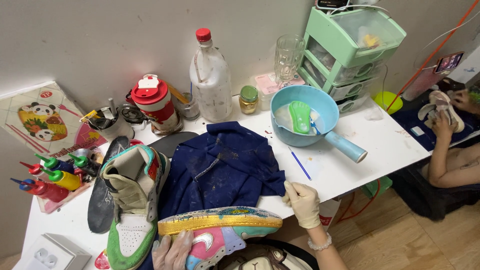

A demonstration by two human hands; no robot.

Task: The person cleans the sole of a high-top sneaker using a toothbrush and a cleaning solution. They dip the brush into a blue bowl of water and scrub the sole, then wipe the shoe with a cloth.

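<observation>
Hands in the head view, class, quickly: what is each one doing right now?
Left hand: gloved, closed around the colourful sneaker, holding it sole up.
Right hand: gloved, gripping the edge of the dark blue cloth.

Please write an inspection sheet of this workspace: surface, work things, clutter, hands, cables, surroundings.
Surface: white table, stained in places.
Work things: colourful sneaker held sole-up; second sneaker lying on the table; dark blue cloth spread out.
Clutter: blue basin with green brush, plastic bottle, squeeze bottles, black insole.
Hands: left hand gloved, holding the sneaker; right hand gloved, gripping the cloth edge.
Cables: orange cord by the wall.
Surroundings: green drawer unit; another person's hands holding a shoe.
</observation>
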